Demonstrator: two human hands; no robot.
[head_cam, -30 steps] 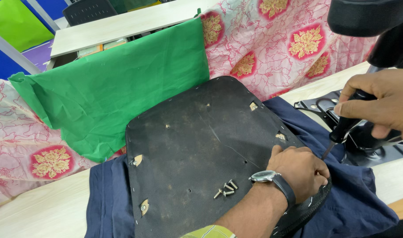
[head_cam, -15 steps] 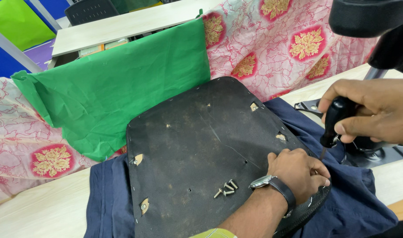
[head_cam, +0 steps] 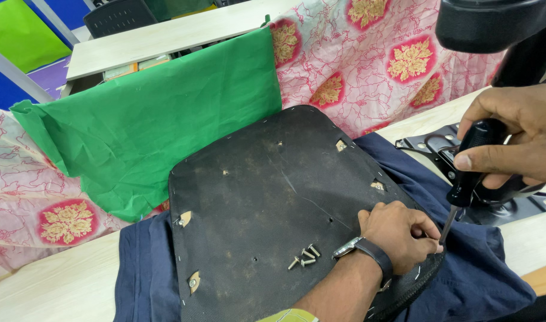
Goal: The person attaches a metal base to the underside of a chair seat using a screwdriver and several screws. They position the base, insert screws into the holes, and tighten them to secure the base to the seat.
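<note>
Left hand [head_cam: 399, 234] curled on black seat base [head_cam: 273, 203] edge, right hand [head_cam: 511, 132] fisted around black screwdriver [head_cam: 467, 173] just beside it, loose screws [head_cam: 303, 257] on base

Black seat base [head_cam: 273, 203], dusty grey in patches, on navy cloth [head_cam: 476, 280]. Plain green cloth [head_cam: 159, 125] behind; pink fabric [head_cam: 368, 59] with red line-work and gold-and-red floral medallions. Screwdriver [head_cam: 467, 173] handle black.

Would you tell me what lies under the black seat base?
The black seat base rests on a navy blue cloth spread over the pale wooden table. The cloth's middle is covered.
</note>
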